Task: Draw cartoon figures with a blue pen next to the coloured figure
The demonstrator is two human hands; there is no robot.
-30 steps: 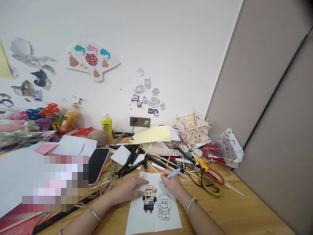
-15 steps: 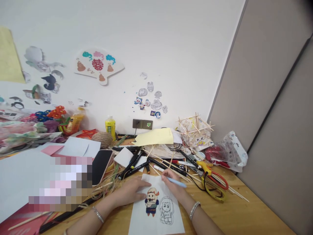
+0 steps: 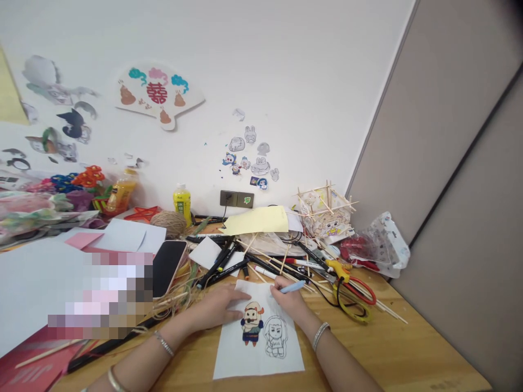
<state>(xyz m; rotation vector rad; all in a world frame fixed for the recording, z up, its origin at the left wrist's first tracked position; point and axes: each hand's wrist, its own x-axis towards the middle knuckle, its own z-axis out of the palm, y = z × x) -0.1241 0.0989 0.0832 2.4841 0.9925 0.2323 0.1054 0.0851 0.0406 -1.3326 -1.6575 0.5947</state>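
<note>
A white sheet of paper (image 3: 237, 363) lies on the wooden table in front of me. On it are a coloured cartoon figure (image 3: 252, 324) at the left and a black-outlined, long-haired figure (image 3: 276, 338) at the right. My left hand (image 3: 218, 308) rests flat at the sheet's left edge, fingers stretched toward the coloured figure. Near the top right of the sheet, my right hand (image 3: 289, 300) grips a light blue pen (image 3: 293, 286). The pen's tip is hidden by the fingers, so contact with the paper cannot be made out.
Black markers (image 3: 223, 258) and thin wooden sticks (image 3: 261, 251) are strewn behind the sheet. Yellow-handled scissors (image 3: 338, 268) lie to the right. At left are a phone (image 3: 169, 267), tangled twine (image 3: 180, 291) and papers (image 3: 36, 277). Bottles (image 3: 182, 204) stand by the wall.
The whole view has shifted slightly, with the table items sitting higher. The pen's back end has swung upward in my right hand. My left hand stays on the sheet's edge.
</note>
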